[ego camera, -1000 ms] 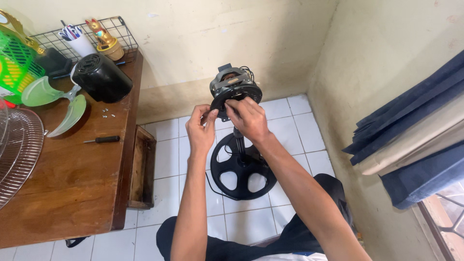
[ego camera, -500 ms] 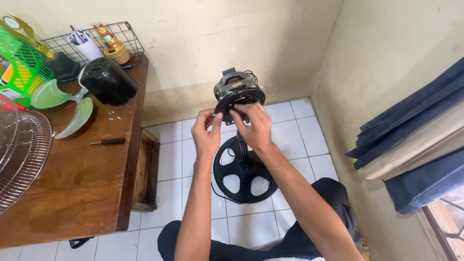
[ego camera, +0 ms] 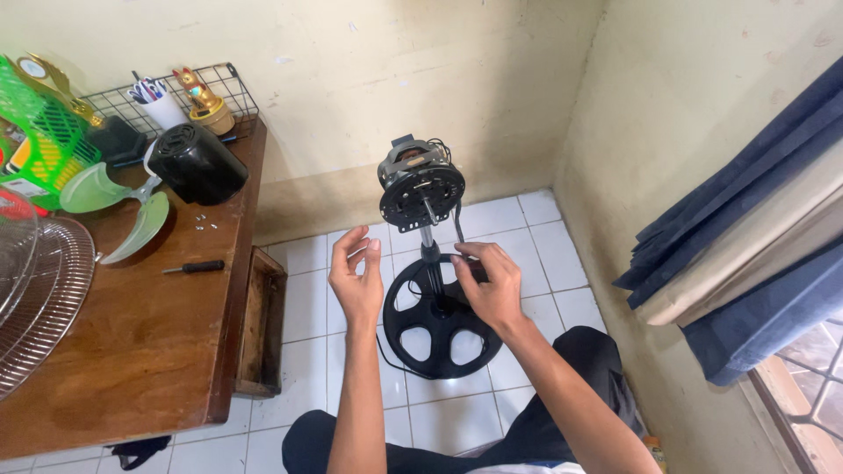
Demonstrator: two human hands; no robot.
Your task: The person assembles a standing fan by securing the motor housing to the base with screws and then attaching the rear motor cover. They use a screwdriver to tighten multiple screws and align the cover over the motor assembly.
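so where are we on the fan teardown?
Done: the guard, green blade and black rear cover lie on the table, with loose screws and a screwdriver. In hand: nothing; left hand and right hand flank the stand below the bare motor. Left: motor on stand.

Table (ego camera: 132,351) left of fan stand (ego camera: 436,307); screwdriver (ego camera: 195,267) on table.

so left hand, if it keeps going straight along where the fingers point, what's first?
Probably the fan motor head. The left hand is open, fingers aimed up and slightly right toward its round black front plate, with only a gap of tiled floor showing between. Depth from one view is uncertain.
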